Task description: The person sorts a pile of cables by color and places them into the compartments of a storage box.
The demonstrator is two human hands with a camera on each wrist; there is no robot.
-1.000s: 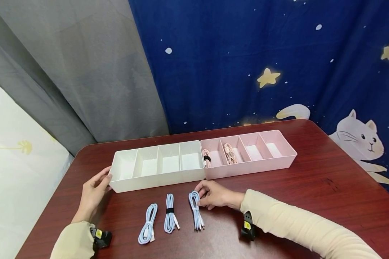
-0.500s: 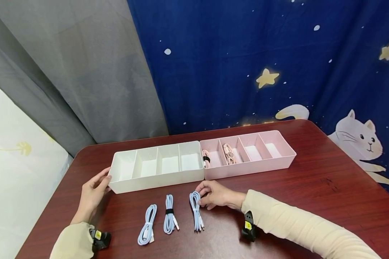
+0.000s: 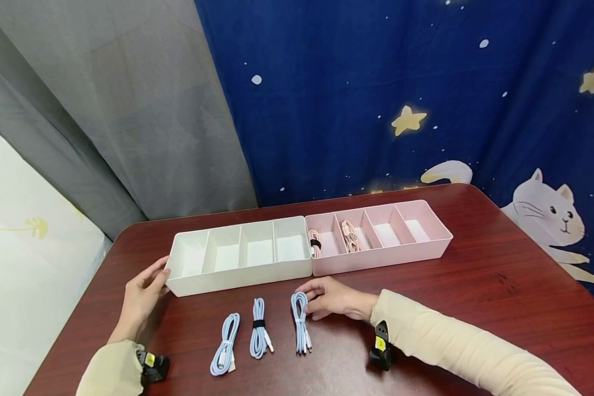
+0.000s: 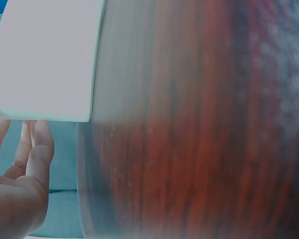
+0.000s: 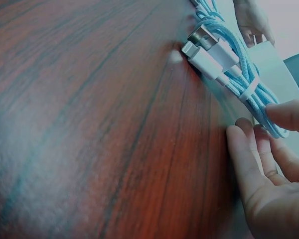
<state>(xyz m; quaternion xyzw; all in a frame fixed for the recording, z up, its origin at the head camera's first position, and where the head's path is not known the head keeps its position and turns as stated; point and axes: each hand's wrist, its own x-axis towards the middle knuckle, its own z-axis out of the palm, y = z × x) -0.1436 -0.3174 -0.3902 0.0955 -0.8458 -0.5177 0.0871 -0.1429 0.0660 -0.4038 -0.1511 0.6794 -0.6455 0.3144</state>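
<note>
Three blue braided cables lie coiled in front of two long divided boxes. My right hand [image 3: 334, 298] pinches the upper end of the rightmost charging cable [image 3: 300, 316] between its fingertips. Close up in the right wrist view, this cable [image 5: 249, 82] has a white tie and pale plugs, one with a metal USB end. The middle cable [image 3: 258, 330] wears a black strap, and the left one [image 3: 225, 345] has a white tie. With fingers nearly straight, my left hand [image 3: 142, 291] touches the left end of the white divided box [image 3: 242, 278].
A pink divided box [image 3: 381, 257] stands against the white one's right end. Pink cables [image 3: 350, 235] sit in its two left compartments. Both boxes rest near the back of the reddish-brown table [image 3: 495, 308]. Behind hang grey [image 3: 168, 110] and starry blue curtains [image 3: 346, 82].
The rightmost blue cable has shifted slightly to the right with my right hand's fingertips. My left hand and both boxes keep their places.
</note>
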